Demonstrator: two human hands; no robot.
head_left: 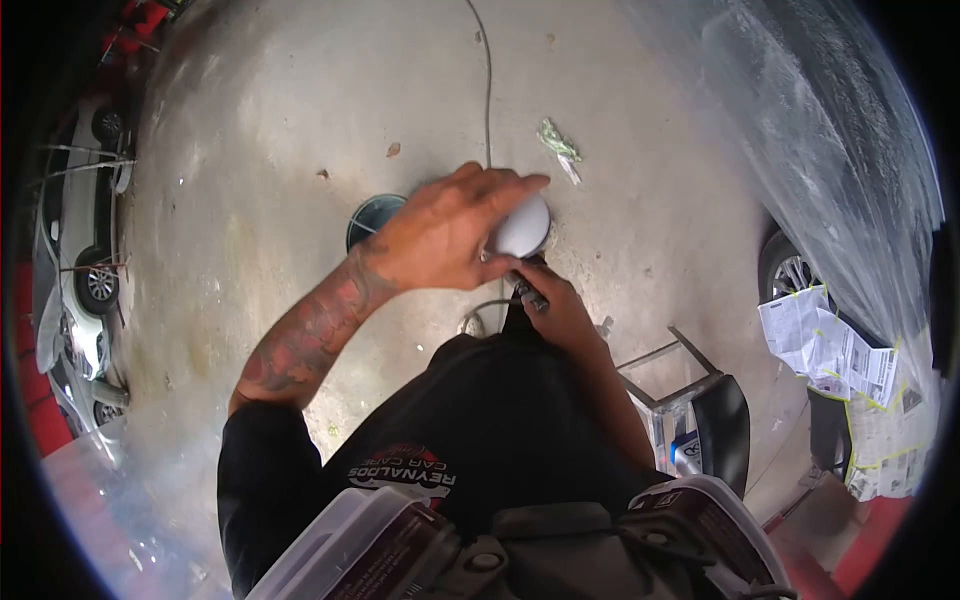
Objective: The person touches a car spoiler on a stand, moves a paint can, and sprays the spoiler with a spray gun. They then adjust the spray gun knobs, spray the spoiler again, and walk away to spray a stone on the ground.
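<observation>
Your left hand (450, 235) wraps over the white round thing (527, 230), so most of it is hidden. Your right hand (562, 312) hides most of the dark tool (530, 293). The picture's edge cuts off the car (80, 250).

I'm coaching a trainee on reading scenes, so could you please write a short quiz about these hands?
1. True or false: the left hand grasps the white rounded object from above.
2. The right hand grips: A) a dark tool B) newspaper C) a drain cover.
3. Fill in: the crumpled scrap on the concrete floor is ____.
Key: 1 true; 2 A; 3 green.
</observation>
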